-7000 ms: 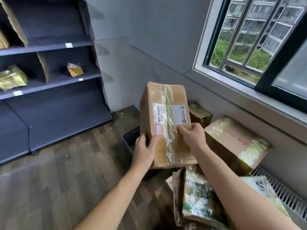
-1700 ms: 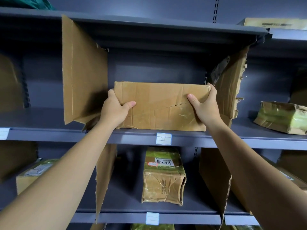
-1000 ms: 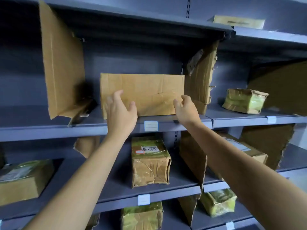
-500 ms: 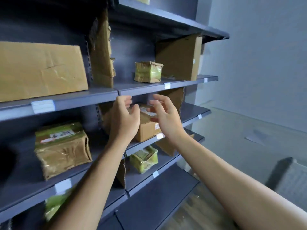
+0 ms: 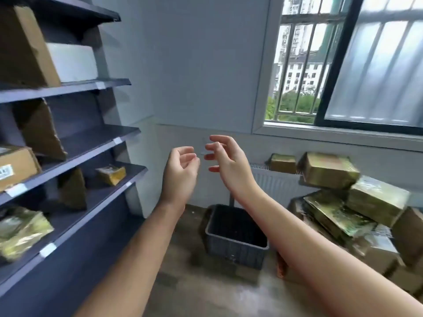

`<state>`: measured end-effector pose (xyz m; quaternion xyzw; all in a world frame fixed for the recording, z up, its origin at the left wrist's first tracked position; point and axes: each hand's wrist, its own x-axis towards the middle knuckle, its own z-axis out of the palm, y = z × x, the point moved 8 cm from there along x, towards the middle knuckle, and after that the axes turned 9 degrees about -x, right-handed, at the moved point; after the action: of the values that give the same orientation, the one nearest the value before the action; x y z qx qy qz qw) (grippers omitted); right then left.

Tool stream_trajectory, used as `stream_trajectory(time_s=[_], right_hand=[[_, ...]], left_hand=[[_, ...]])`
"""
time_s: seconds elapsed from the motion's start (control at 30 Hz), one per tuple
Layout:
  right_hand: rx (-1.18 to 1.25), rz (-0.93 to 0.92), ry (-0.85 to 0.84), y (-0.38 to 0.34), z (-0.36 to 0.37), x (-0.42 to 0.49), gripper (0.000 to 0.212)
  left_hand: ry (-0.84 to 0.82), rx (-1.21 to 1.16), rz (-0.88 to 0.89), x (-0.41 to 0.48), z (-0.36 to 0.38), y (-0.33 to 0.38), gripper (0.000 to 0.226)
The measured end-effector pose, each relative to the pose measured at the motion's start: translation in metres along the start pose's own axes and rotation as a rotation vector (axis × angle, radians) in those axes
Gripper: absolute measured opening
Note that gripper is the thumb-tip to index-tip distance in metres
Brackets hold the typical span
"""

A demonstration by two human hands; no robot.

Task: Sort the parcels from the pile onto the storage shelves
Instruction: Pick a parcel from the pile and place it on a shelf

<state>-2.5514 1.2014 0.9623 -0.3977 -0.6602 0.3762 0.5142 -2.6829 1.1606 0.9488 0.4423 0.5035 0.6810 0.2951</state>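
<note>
The left hand (image 5: 180, 172) and right hand (image 5: 226, 161) hover above the dark plastic crate (image 5: 233, 248), fingers loosely curled and gripping nothing. The pile of tape-wrapped brown cardboard parcels (image 5: 375, 200) lies right of the crate, nearer the right hand, its top boxes long-side across. Left of the crate, the dark grey metal shelves (image 5: 96, 143) hold several parcels. The crate's inside is too dark to judge.
</note>
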Motion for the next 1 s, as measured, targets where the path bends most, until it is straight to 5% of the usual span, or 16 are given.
stream_trajectory(time_s=[0.3, 1.0], right_hand=[[-0.135, 0.126, 0.195, 0.105, -0.227, 0.002, 0.019], [-0.358, 0.423, 0.412, 0.351, -0.566, 0.162, 0.017]], left_hand=[[-0.25, -0.066, -0.079, -0.035, 0.235, -0.055, 0.019], [-0.483, -0.251, -0.509, 0.063, 0.673, -0.26, 0.011]])
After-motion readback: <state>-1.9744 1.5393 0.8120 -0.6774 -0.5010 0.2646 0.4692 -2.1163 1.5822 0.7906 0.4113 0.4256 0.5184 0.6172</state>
